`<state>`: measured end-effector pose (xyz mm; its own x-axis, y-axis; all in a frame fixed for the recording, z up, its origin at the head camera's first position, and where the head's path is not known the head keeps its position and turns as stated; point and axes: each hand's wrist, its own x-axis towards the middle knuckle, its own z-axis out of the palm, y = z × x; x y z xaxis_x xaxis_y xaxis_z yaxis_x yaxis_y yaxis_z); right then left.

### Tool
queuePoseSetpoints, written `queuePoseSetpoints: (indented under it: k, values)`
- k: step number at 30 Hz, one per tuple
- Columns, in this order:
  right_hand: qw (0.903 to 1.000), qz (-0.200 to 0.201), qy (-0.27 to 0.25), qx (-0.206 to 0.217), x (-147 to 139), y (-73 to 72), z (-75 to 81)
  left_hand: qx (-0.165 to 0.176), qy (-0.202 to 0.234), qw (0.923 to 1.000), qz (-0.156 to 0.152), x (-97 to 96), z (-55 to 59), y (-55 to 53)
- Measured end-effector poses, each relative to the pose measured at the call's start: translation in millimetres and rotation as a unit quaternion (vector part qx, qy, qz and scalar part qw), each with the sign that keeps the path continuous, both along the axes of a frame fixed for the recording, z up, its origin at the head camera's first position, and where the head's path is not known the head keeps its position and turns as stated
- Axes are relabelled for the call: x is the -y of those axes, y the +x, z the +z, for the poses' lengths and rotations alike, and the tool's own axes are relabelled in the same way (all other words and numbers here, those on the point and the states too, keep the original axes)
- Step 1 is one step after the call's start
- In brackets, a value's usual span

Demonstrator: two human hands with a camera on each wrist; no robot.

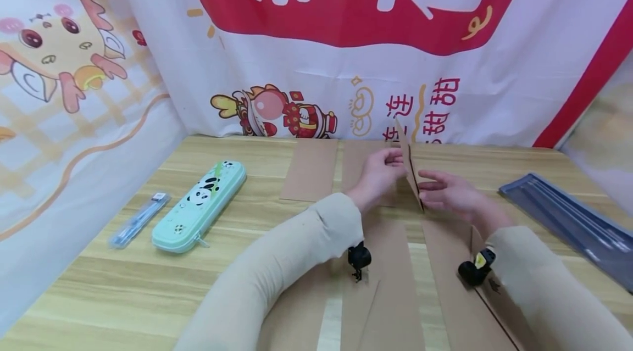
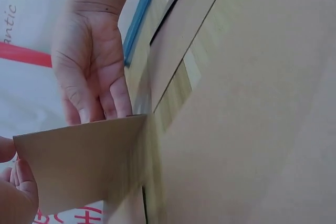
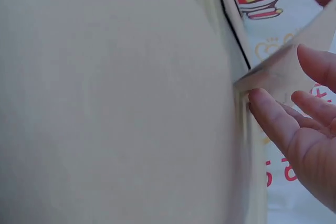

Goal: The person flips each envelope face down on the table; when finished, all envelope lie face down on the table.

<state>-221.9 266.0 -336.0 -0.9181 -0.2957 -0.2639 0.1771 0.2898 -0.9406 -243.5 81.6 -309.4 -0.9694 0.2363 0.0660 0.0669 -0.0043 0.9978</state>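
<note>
A thin brown cardboard piece (image 1: 411,172) stands on edge above the back of the table, between my two hands. My left hand (image 1: 378,175) pinches it by an edge; in the left wrist view the thumb and fingers of that hand (image 2: 21,187) meet at the cardboard's left side (image 2: 79,156). On the other side is my right hand (image 1: 452,194), its fingers loosely extended toward the board. The right wrist view has this hand (image 3: 310,135) with its thumb apart and a fingertip at the lower edge of the cardboard (image 3: 283,72).
Flat cardboard pieces lie at the back (image 1: 311,170) and in front, including a strip (image 1: 386,296) under my forearms. To the left are a mint panda pencil case (image 1: 200,208) and a slim clear packet (image 1: 139,220). A dark blue tray (image 1: 568,224) is at right; a printed cloth (image 1: 296,65) hangs behind.
</note>
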Motion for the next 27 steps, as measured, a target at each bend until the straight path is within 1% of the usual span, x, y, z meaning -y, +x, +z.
queuePoseSetpoints:
  k: [5, 7, 10, 12, 14, 17, 20, 24, 27]
  values:
    - [0.9995, 0.002, -0.029, -0.012, 2.7, 9.9, 4.4, -0.01, -0.013, 0.9999, -0.001, -8.6, 4.9, 2.7]
    - [0.9994, -0.002, -0.03, -0.018, 4.6, 14.6, 7.7, -0.016, -0.018, 0.9997, -0.001, -12.3, 6.2, 3.6]
    - [0.9992, -0.02, -0.013, -0.031, 9.6, 22.1, 12.9, -0.02, -0.023, 0.9995, -0.004, -17.8, 8.5, 6.0]
    - [0.9982, -0.041, 0.014, -0.042, 14.4, 27.1, 16.2, -0.019, -0.027, 0.9994, -0.007, -21.0, 9.3, 8.1]
    - [0.9949, -0.063, 0.045, -0.065, 21.2, 30.9, 18.8, -0.014, -0.033, 0.9993, -0.009, -22.4, 10.1, 9.7]
    - [0.985, -0.106, 0.085, -0.106, 30.9, 36.2, 21.4, -0.008, -0.038, 0.9992, -0.011, -23.2, 10.6, 11.6]
    - [0.9715, -0.15, 0.114, -0.144, 37.9, 40.4, 22.2, -0.003, -0.039, 0.9991, -0.014, -22.9, 10.7, 13.3]
    - [0.9514, -0.197, 0.151, -0.182, 43.2, 43.7, 21.0, 0.005, -0.017, 0.9996, -0.023, -22.0, 9.4, 14.5]
    - [0.9374, -0.222, 0.174, -0.204, 46.0, 45.2, 20.1, 0.012, 0.005, 0.9996, -0.027, -21.9, 8.1, 14.3]
